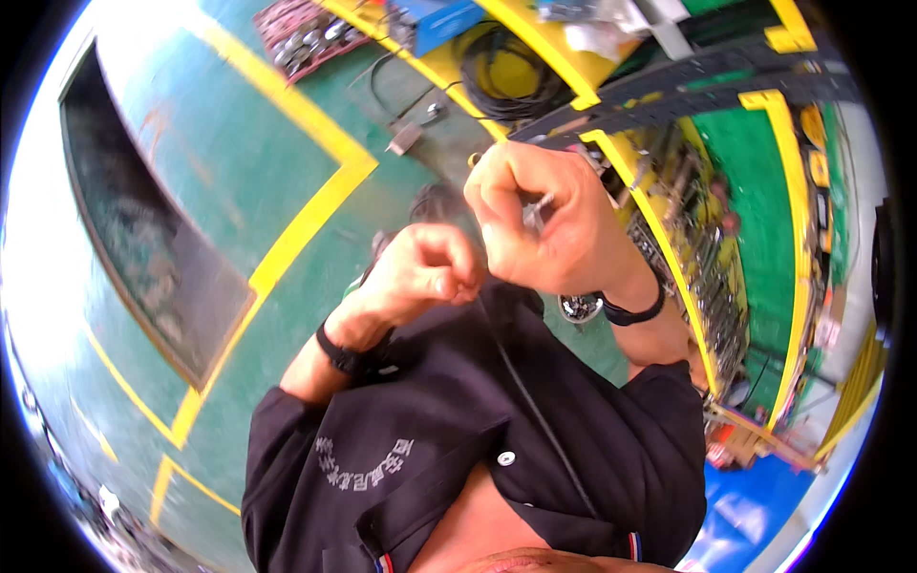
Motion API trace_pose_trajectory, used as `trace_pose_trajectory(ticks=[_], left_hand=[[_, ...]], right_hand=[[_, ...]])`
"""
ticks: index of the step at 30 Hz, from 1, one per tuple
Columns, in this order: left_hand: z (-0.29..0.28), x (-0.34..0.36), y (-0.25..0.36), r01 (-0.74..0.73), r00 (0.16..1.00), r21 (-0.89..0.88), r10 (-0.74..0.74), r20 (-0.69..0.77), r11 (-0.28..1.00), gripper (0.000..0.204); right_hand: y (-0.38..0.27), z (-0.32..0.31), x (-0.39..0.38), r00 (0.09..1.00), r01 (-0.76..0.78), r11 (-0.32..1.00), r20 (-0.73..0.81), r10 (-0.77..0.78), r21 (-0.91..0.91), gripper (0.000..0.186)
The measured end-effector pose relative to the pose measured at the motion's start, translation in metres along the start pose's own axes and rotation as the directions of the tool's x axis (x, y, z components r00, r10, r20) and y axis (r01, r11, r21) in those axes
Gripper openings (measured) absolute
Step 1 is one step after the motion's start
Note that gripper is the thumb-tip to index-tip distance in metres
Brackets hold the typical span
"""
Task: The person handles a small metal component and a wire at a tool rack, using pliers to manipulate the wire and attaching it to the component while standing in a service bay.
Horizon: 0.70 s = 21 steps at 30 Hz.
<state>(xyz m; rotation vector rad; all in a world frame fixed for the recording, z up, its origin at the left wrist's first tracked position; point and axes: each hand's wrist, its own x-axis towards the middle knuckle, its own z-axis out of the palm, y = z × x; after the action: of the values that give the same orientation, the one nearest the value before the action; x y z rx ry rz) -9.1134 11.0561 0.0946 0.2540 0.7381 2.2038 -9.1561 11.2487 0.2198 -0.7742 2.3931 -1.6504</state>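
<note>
Over green floor (306, 298), left hand (415, 272) beside right hand (549, 224), both curled, grip contents unclear

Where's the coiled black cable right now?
Head view, top, slightly right of centre: the coiled black cable lies in the yellow-framed rack, right of the blue box, above the right hand.

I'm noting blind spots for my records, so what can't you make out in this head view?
Head view: small silvery object inside the curled bare right hand: mostly hidden by its fingers.
Head view: whether the bare left hand holds anything: hidden by its bent fingers.
Head view: rectangular blue box: cut off by the upper edge.
Head view: crowded silvery metal pieces at right: too small to tell apart.
</note>
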Motion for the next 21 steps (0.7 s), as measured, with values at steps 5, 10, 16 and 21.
trace_pose_trajectory(ticks=[5, 10, 16, 21], left_hand=[[0.009, 0.020, -0.006, -0.153, 0.988, 0.026, 0.153, 0.012, 0.988, 0.027], [0.022, 0.034, -0.007, -0.087, 0.993, 0.049, 0.091, -0.074, 0.995, 0.030], [0.032, 0.065, -0.013, 0.018, 0.987, 0.196, 0.014, -0.162, 0.981, 0.029], [0.046, 0.086, -0.029, 0.068, 0.992, 0.260, -0.038, -0.117, 0.963, 0.029]], right_hand=[[0.039, -0.050, -0.044, 0.904, -0.091, 0.986, -0.404, 0.140, 0.138, 0.022], [0.094, -0.099, -0.105, 0.526, 0.050, 0.818, -0.712, 0.466, 0.573, 0.015], [0.166, -0.136, -0.220, 0.178, 0.700, 0.345, -0.620, 0.764, 0.625, 0.011], [0.185, -0.118, -0.274, -0.025, 0.767, 0.362, -0.538, 0.842, 0.530, 0.017]])
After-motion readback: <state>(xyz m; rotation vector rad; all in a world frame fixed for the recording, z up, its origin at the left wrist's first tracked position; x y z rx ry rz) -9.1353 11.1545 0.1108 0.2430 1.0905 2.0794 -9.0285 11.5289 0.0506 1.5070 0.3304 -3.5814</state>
